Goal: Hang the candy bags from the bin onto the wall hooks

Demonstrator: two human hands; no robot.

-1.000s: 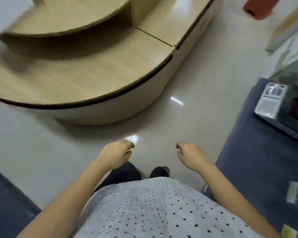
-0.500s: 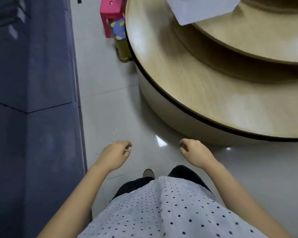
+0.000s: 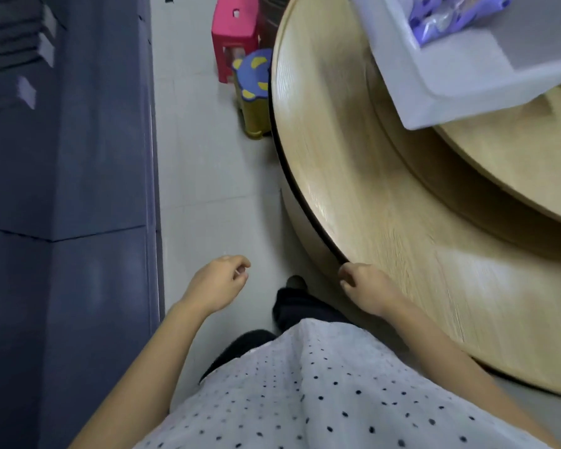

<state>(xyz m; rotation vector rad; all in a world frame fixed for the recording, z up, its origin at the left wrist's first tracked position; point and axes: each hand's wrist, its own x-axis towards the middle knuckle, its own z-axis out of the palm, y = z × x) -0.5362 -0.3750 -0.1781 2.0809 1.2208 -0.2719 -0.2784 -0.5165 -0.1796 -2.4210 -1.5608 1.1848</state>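
you are holding your left hand and right hand loosely curled and empty, well apart from the purple candy bags lying in the translucent white plastic bin.

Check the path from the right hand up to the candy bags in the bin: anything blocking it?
Nothing visible blocks it. The right hand is empty at the near edge of the round wooden table. Bare tabletop lies between it and the white bin on the raised tier, where the candy bags sit uncovered. The wall hooks are out of view.
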